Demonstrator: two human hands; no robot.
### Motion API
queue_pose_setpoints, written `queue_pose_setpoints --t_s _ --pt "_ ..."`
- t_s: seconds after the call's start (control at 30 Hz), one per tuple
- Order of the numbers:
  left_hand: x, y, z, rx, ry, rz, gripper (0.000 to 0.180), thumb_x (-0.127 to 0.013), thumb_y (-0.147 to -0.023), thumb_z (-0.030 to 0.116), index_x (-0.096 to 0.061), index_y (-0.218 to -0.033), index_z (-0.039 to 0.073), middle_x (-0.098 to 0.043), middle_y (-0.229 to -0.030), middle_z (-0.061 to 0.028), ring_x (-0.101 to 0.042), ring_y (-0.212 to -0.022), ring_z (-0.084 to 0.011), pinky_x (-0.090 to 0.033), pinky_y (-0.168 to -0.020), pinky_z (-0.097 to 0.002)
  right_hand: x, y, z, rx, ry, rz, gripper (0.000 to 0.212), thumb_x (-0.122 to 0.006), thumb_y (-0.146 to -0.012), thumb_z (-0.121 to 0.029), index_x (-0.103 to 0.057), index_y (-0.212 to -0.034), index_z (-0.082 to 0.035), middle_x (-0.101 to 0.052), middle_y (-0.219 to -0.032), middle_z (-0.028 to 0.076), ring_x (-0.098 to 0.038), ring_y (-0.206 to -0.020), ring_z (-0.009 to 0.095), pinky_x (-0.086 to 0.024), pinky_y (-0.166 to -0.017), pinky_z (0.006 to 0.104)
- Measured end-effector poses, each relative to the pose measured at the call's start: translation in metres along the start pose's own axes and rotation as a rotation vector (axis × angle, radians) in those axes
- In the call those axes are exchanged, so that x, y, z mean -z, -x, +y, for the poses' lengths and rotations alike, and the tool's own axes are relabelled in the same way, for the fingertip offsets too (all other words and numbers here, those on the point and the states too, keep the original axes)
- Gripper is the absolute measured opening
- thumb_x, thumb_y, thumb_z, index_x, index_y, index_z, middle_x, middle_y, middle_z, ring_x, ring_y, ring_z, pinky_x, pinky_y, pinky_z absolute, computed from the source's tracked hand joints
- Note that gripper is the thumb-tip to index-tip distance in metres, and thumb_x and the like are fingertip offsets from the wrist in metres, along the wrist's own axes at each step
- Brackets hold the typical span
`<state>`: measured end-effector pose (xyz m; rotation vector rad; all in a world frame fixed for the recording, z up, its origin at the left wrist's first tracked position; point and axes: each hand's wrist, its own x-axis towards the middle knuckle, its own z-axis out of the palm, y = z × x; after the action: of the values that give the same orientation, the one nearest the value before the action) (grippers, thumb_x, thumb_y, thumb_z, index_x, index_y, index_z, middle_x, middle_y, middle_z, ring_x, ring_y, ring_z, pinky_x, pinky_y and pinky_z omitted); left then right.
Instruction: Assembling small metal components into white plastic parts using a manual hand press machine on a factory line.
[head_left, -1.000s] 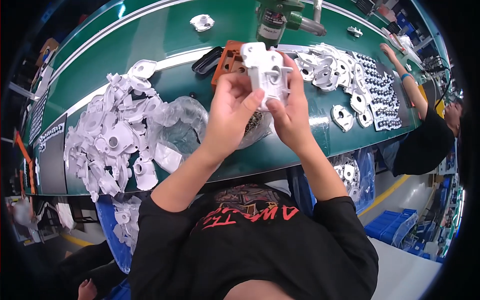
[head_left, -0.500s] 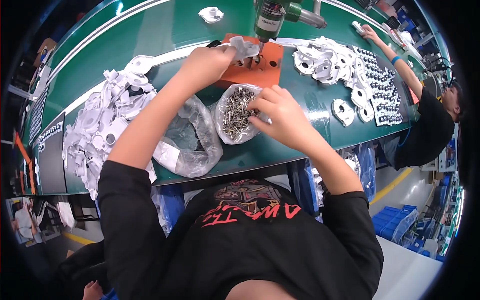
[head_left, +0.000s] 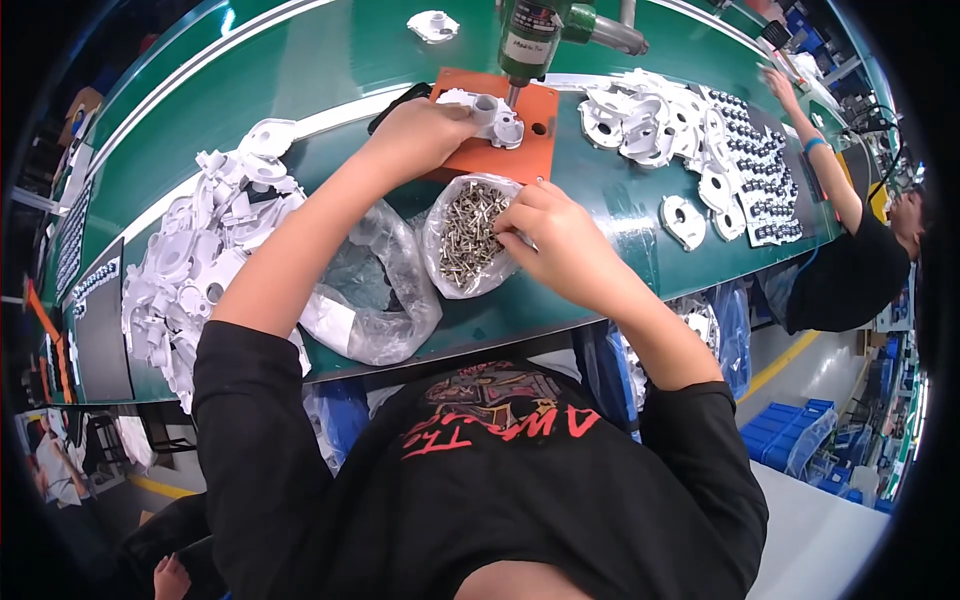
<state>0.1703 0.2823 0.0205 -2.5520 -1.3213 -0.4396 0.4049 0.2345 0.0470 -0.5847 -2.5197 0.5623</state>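
In the head view, the person's left hand (head_left: 425,135) is gripping the left side of a white part (head_left: 508,132), its fingers bending over the edge. The part is lying on an orange fixture (head_left: 541,103), just below the tip of a green machine (head_left: 528,42).

The right hand (head_left: 562,252) is resting at the right rim of a clear bag (head_left: 431,250) full of small metal screws (head_left: 468,225). Its fingers are curling toward the thumb, but the fingertips are too small to make out, so one cannot tell whether they are pinching a screw.

Left of this bag, a crumpled plastic bag (head_left: 420,318) is lying on the green table (head_left: 520,318). A heap of white castings (head_left: 185,265) is spreading beyond it at the far left, while a second pile (head_left: 650,125) is sitting right of the fixture, beside rows of dark pieces (head_left: 768,190). At the right, a co-worker's arm (head_left: 838,185) is stretching over the table.
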Motion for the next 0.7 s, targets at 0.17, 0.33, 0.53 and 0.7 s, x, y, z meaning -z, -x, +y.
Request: queue_pose_setpoints --t_s 0.17,0.33,0.53,0.7 --pt "0.005 0.000 0.001 0.147 0.149 -0.064 0.022 -0.055 -0.079 0.015 -0.061 -0.097 0.003 -0.062 -0.099 -0.0127 -0.061 -0.080 -0.0326 -0.049 -0.073 -0.0408 -0.006 -0.001 -0.001 0.032 0.019 0.033 0.007 -0.062 -0.074 0.000 -0.058 -0.080 0.000 -0.055 -0.080 0.012 -0.052 -0.080 0.031 -0.044 -0.071 0.0384" --pt "0.056 0.032 0.020 0.380 0.478 0.007 0.020 -0.055 -0.079 0.014 -0.061 -0.094 0.002 -0.063 -0.090 -0.0148 -0.061 -0.078 -0.0292 -0.049 -0.073 -0.0378 -0.005 -0.001 0.002 -0.065 -0.085 0.048 0.008 -0.061 -0.078 0.000 -0.056 -0.083 0.000 -0.055 -0.080 0.012 -0.053 -0.078 0.028 -0.043 -0.068 0.0362" --pt "0.055 0.118 0.066 0.543 0.556 -0.541 0.016 -0.059 -0.075 0.013 -0.060 -0.083 -0.001 -0.063 -0.076 -0.0186 -0.062 -0.073 -0.0339 -0.049 -0.068 -0.0401 0.001 -0.002 0.004 -0.173 -0.236 0.094 0.010 -0.063 -0.081 -0.003 -0.057 -0.089 0.000 -0.060 -0.075 0.007 -0.055 -0.065 0.014 -0.043 -0.057 0.0260" --pt "0.031 0.137 0.096 0.758 0.614 -0.266 0.024 -0.067 -0.073 0.011 -0.055 -0.089 -0.002 -0.060 -0.077 -0.0173 -0.060 -0.072 -0.0337 -0.047 -0.066 -0.0400 0.003 -0.004 0.006 -0.219 -0.298 0.069 0.009 -0.062 -0.076 -0.001 -0.058 -0.084 0.001 -0.061 -0.074 0.005 -0.054 -0.062 0.011 -0.043 -0.056 0.0236"
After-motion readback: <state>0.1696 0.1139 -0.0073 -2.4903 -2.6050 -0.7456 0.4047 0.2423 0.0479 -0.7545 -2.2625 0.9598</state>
